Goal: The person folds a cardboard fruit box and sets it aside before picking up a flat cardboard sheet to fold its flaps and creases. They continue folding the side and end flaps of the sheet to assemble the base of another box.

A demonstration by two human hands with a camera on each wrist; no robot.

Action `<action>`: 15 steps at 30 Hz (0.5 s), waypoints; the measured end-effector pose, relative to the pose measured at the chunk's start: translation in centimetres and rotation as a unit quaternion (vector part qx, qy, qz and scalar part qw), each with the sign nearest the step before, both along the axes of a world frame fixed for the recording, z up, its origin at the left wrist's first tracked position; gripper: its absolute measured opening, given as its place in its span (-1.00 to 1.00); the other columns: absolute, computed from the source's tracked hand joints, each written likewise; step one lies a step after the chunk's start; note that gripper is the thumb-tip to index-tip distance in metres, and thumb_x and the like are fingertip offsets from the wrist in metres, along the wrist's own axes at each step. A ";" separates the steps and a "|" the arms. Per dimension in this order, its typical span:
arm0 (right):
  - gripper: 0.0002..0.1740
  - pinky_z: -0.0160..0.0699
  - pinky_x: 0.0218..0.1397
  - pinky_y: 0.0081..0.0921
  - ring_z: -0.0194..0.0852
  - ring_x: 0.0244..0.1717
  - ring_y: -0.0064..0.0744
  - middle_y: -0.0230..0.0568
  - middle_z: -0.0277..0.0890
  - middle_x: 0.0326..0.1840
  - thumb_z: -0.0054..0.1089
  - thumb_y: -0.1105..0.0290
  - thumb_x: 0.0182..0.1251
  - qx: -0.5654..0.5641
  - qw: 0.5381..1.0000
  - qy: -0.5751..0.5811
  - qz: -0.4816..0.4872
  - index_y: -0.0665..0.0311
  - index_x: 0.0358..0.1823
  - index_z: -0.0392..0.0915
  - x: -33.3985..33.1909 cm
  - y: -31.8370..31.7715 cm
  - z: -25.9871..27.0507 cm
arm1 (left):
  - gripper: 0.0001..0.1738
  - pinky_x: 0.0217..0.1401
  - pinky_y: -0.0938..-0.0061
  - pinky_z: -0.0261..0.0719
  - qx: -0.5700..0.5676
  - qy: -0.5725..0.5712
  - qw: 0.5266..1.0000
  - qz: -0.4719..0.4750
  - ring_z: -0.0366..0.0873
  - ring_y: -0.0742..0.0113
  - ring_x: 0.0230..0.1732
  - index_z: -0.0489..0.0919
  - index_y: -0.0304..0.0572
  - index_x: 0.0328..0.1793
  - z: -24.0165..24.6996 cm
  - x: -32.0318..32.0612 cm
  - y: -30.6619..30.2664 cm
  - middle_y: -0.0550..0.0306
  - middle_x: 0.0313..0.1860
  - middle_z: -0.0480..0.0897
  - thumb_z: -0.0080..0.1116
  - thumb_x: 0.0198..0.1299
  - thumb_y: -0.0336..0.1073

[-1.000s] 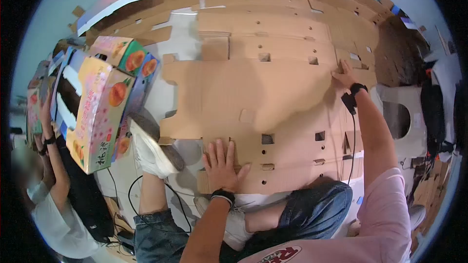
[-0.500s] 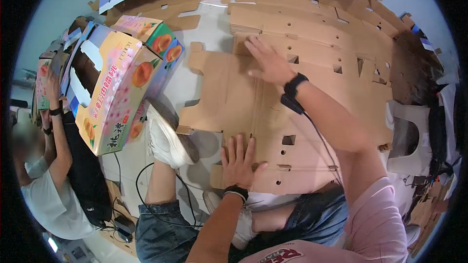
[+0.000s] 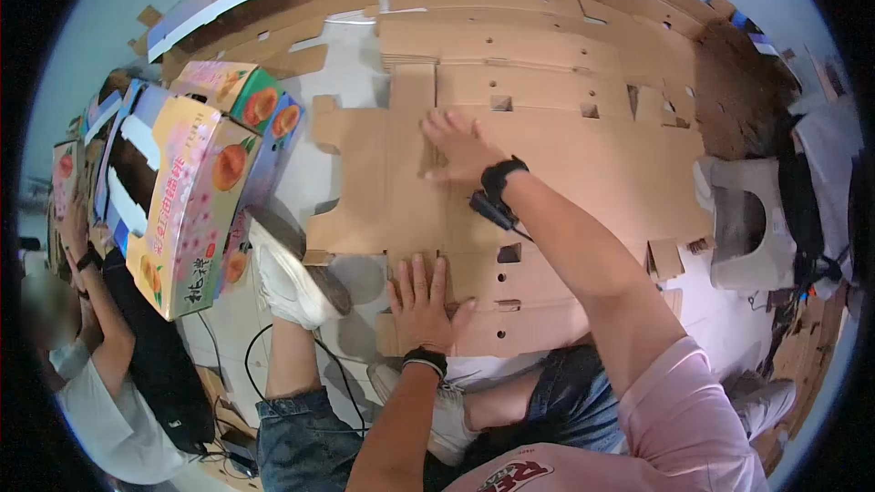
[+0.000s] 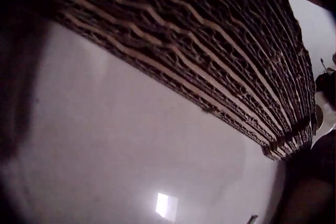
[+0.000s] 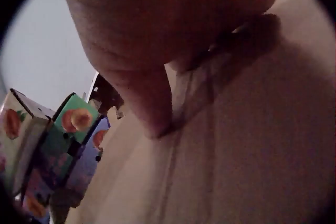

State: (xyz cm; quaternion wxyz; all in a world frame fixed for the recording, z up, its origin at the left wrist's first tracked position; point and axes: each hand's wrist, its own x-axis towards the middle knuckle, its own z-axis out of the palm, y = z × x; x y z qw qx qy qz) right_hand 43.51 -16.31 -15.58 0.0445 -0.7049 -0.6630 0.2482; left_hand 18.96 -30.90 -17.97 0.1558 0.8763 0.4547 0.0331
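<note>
Pale floor (image 3: 355,59) is partly covered by stacked flat cardboard (image 3: 583,164); fruit-printed cartons (image 3: 193,205) are stood beyond its left edge. Left hand (image 3: 426,312): laid on near-left corner, fingers spread. Right hand (image 3: 468,150): fingers spread, placed between left edge and middle, cardboard touched by thumb (image 5: 149,108).

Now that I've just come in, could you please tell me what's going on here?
A person's right hand touches the top of a stack of flattened cardboard, and the left hand lies flat near the stack's near edge. Neither hand grips anything. Fruit-printed boxes are off to the left.
</note>
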 end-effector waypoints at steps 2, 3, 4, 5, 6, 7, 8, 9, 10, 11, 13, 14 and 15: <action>0.00 -0.32 0.57 0.17 -0.40 0.66 -0.09 -0.18 -0.26 0.66 0.18 -0.14 0.19 -0.006 0.998 0.039 0.051 0.09 0.57 -0.05 0.3 -4.0 0.3 | 0.00 0.58 -0.15 -0.35 -0.004 0.017 1.000 -0.009 -0.21 -0.07 0.63 0.17 0.12 0.58 0.5 -0.1 0.1 -0.03 0.63 -0.01 0.06 0.06 0.40; -0.02 -0.32 0.58 0.12 -0.37 0.65 -0.07 -0.13 -0.22 0.65 0.17 -0.13 0.21 -0.012 0.990 0.080 0.112 0.12 0.56 -0.02 1.0 -6.3 0.4 | 0.00 0.58 -0.13 -0.34 -0.001 0.019 1.000 -0.005 -0.20 -0.06 0.63 0.16 0.12 0.58 0.8 0.0 0.1 -0.03 0.62 0.00 0.08 0.06 0.38; -0.06 -0.23 0.59 0.01 -0.28 0.63 -0.05 -0.09 -0.15 0.63 0.20 -0.07 0.20 -0.006 0.985 0.122 0.123 0.15 0.54 0.03 2.3 -8.8 0.3 | -0.01 0.58 -0.12 -0.33 0.000 0.020 1.000 0.000 -0.18 -0.06 0.63 0.16 0.11 0.58 0.9 0.1 0.0 -0.03 0.62 0.01 0.10 0.06 0.35; -0.09 -0.15 0.60 -0.10 -0.19 0.61 -0.04 -0.05 -0.08 0.61 0.23 0.00 0.20 0.000 0.978 0.162 0.133 0.18 0.51 0.08 4.1 -11.6 0.3 | -0.01 0.58 -0.12 -0.33 -0.006 0.016 1.000 -0.007 -0.18 -0.06 0.63 0.16 0.11 0.58 1.0 0.1 0.0 -0.03 0.62 0.01 0.10 0.06 0.35; -0.11 -0.05 0.57 -0.20 -0.09 0.58 -0.02 0.00 -0.03 0.59 0.26 0.07 0.19 -0.013 0.973 0.218 0.072 0.19 0.50 0.11 5.7 -14.5 2.2 | -0.01 0.58 -0.11 -0.33 -0.003 0.013 1.000 -0.001 -0.17 -0.06 0.62 0.16 0.11 0.58 1.1 0.2 0.0 -0.03 0.62 0.02 0.12 0.06 0.33; -0.13 0.05 0.55 -0.29 0.00 0.55 -0.01 0.04 0.01 0.56 0.29 0.14 0.17 -0.024 0.962 0.272 0.010 0.21 0.48 0.14 7.3 -17.6 4.3 | -0.01 0.59 -0.11 -0.32 0.001 0.011 1.000 0.005 -0.15 -0.06 0.62 0.16 0.10 0.57 1.2 0.2 0.1 -0.03 0.61 0.02 0.14 0.05 0.31; -0.12 0.10 0.52 -0.33 0.06 0.52 -0.01 0.06 0.02 0.55 0.32 0.19 0.15 0.021 0.985 0.169 -0.019 0.21 0.48 0.14 9.3 -20.9 4.7 | -0.02 0.58 -0.10 -0.31 0.004 0.006 1.000 0.003 -0.14 -0.08 0.61 0.18 0.09 0.57 1.2 0.2 0.1 -0.03 0.61 0.02 0.16 0.05 0.28; -0.11 0.16 0.50 -0.36 0.12 0.50 -0.02 0.08 0.04 0.54 0.35 0.24 0.12 0.067 0.995 0.062 -0.047 0.22 0.48 0.13 11.2 -24.4 4.9 | -0.02 0.58 -0.10 -0.31 0.001 0.000 1.000 -0.005 -0.14 -0.08 0.61 0.18 0.09 0.57 1.2 0.2 0.0 -0.03 0.61 0.02 0.16 0.05 0.28; -0.07 0.13 0.51 -0.25 0.04 0.53 0.01 0.06 0.00 0.56 0.35 0.21 0.12 0.044 0.984 0.026 -0.171 0.20 0.50 0.08 12.5 -28.0 5.4 | -0.03 0.58 -0.10 -0.30 0.005 0.001 1.000 -0.002 -0.14 -0.08 0.61 0.18 0.09 0.57 1.3 0.3 0.1 -0.04 0.61 0.03 0.17 0.04 0.27; -0.03 0.09 0.52 -0.14 -0.04 0.56 0.03 0.04 -0.04 0.58 0.36 0.17 0.11 0.021 0.956 -0.009 -0.292 0.17 0.53 0.03 13.3 -31.7 5.7 | -0.03 0.58 -0.10 -0.30 0.010 0.002 1.000 0.002 -0.13 -0.09 0.61 0.19 0.09 0.56 1.3 0.3 0.1 -0.04 0.61 0.03 0.17 0.04 0.25; 0.11 -0.06 0.50 0.19 -0.27 0.62 0.08 -0.03 -0.21 0.64 0.40 0.09 0.06 0.011 0.917 -0.220 -0.332 0.11 0.58 -0.10 14.9 -39.2 2.2 | -0.05 0.58 -0.11 -0.29 0.037 -0.018 0.999 -0.008 -0.13 -0.09 0.61 0.20 0.09 0.56 0.5 0.2 -0.1 -0.04 0.61 0.03 0.18 0.04 0.23; 0.20 -0.25 0.45 0.41 -0.48 0.65 0.08 0.00 -0.43 0.67 0.33 -0.12 0.10 -0.138 0.916 -0.160 -0.340 0.06 0.61 -0.27 15.2 -41.9 0.1 | -0.05 0.57 -0.12 -0.27 0.050 -0.015 0.999 -0.006 -0.11 -0.09 0.60 0.21 0.10 0.55 0.4 0.2 -0.1 -0.04 0.61 0.04 0.19 0.03 0.23; 0.24 -0.33 0.47 0.40 -0.50 0.66 0.03 0.04 -0.55 0.67 0.18 -0.33 0.12 -0.117 0.918 -0.069 -0.372 0.06 0.61 -0.36 13.8 -44.6 -2.1 | -0.05 0.57 -0.13 -0.26 0.062 -0.010 0.998 -0.007 -0.10 -0.10 0.60 0.23 0.10 0.55 0.3 0.2 -0.2 -0.05 0.61 0.04 0.19 0.03 0.23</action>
